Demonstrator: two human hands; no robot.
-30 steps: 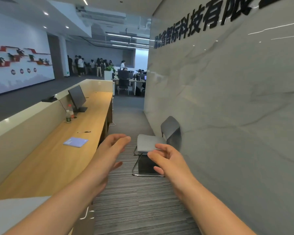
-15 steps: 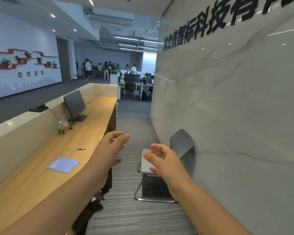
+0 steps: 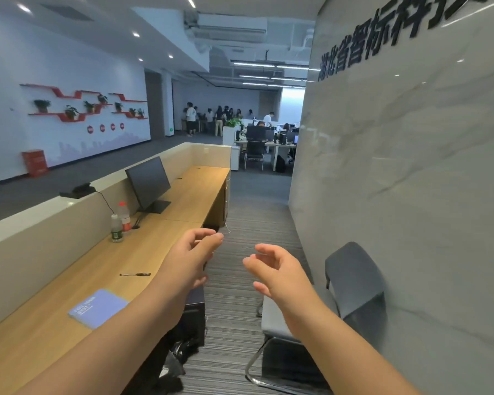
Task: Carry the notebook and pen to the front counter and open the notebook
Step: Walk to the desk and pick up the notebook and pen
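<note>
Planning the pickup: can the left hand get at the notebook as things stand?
Probably yes. The left hand is empty and open above the desk edge; the notebook lies flat beside that forearm, nothing on it, pen apart.

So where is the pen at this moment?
In the head view, the pen lies on the wooden desk at left, just beyond the blue notebook.

Even, cool light falls from ceiling strips and recessed spots at the top of the frame. The glossy grey wall [image 3: 411, 181] on the right carries thin streaks of glare. Shadows are soft. Straight lines bow toward the frame edges, and the far office at centre looks soft and slightly washed.
</note>
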